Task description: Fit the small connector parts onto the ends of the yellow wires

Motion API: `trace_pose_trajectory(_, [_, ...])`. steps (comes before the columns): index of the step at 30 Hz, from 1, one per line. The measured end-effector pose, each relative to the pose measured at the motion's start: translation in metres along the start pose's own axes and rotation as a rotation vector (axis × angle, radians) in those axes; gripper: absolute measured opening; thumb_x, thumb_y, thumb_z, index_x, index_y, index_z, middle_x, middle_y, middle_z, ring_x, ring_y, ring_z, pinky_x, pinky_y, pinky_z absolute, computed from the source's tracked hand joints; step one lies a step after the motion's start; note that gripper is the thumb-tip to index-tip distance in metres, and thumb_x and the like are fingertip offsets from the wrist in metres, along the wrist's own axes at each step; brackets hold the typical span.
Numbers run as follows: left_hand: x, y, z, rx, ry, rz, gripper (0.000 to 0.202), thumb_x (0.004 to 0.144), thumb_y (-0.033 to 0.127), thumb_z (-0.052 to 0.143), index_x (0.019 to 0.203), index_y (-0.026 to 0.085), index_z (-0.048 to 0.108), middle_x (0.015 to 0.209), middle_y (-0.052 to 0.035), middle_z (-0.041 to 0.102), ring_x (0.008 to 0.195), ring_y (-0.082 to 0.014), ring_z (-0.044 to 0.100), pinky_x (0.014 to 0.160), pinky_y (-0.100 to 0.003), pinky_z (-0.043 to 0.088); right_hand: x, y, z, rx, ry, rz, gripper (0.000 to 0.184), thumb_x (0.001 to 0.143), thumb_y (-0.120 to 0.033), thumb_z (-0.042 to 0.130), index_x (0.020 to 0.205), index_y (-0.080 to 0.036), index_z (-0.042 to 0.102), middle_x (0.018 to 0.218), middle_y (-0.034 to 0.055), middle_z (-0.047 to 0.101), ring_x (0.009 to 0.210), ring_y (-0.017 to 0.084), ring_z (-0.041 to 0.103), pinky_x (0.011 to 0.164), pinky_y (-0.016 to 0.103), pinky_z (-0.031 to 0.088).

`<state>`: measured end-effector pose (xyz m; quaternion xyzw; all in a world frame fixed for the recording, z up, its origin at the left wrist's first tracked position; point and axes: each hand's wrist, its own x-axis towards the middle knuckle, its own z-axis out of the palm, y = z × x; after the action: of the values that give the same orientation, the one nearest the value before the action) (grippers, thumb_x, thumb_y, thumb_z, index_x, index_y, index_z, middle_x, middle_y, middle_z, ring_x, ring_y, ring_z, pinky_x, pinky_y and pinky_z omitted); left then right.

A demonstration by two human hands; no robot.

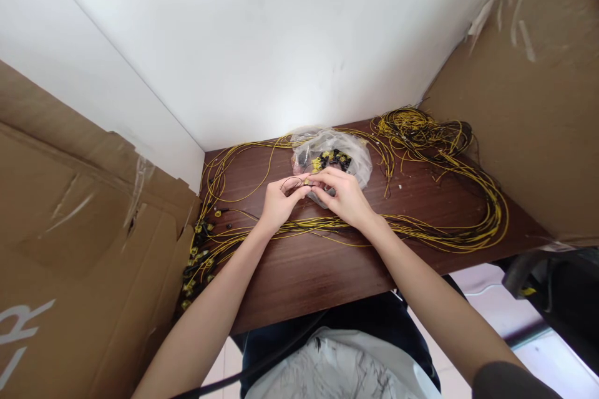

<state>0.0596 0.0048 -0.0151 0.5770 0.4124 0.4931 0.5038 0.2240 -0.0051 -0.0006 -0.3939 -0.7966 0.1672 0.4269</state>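
Observation:
My left hand (279, 201) and my right hand (344, 194) meet above the dark wooden table (304, 268), fingertips pinched together on a small yellow connector (307, 181). A thin dark wire loop (290, 182) curls up from my left fingers. Just behind my hands lies a clear plastic bag (358, 156) holding several yellow and black connectors. Long yellow wires (421, 230) run across the table under my wrists.
A tangled coil of yellow wires (421, 128) lies at the back right. Wire ends with yellow and black connectors (196, 255) pile at the table's left edge. Cardboard sheets (70, 230) stand left and right (528, 93). A white wall is behind.

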Motion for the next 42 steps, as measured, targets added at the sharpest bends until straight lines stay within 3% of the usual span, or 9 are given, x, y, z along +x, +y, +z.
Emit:
trace_pose_trajectory(17, [0.0006, 0.0035, 0.0016, 0.001, 0.034, -0.009, 0.027, 0.062, 0.023, 0.075, 0.085, 0.010, 0.068, 0.090, -0.0097, 0.072, 0.082, -0.0188, 0.066, 0.082, -0.032, 0.050, 0.0029, -0.0044, -0.0036, 0.010, 0.019, 0.026, 0.009, 0.082, -0.015, 0.055, 0.080, -0.017, 0.063, 0.078, 0.0036, 0.063, 0.072, 0.016, 0.056, 0.068, 0.028, 0.043])
trace_pose_trajectory(27, [-0.0003, 0.0056, 0.0030, 0.000, 0.061, -0.010, 0.019, 0.064, 0.025, 0.072, 0.074, 0.010, 0.067, 0.086, -0.0087, 0.071, 0.063, -0.0128, 0.061, 0.056, -0.025, 0.051, 0.0033, -0.0054, -0.0036, 0.030, 0.010, 0.013, 0.009, 0.083, -0.016, 0.054, 0.079, -0.018, 0.062, 0.075, 0.0030, 0.061, 0.070, 0.015, 0.054, 0.067, 0.027, 0.042])
trace_pose_trajectory(42, [-0.0017, 0.0083, 0.0004, 0.112, 0.038, 0.022, 0.021, 0.069, 0.026, 0.068, 0.084, 0.011, 0.068, 0.077, -0.0043, 0.070, 0.055, -0.0114, 0.060, 0.060, -0.025, 0.050, 0.0029, -0.0061, -0.0032, 0.050, -0.014, 0.036, 0.011, 0.085, -0.019, 0.052, 0.079, -0.018, 0.061, 0.079, 0.0032, 0.062, 0.073, 0.015, 0.054, 0.067, 0.027, 0.043])
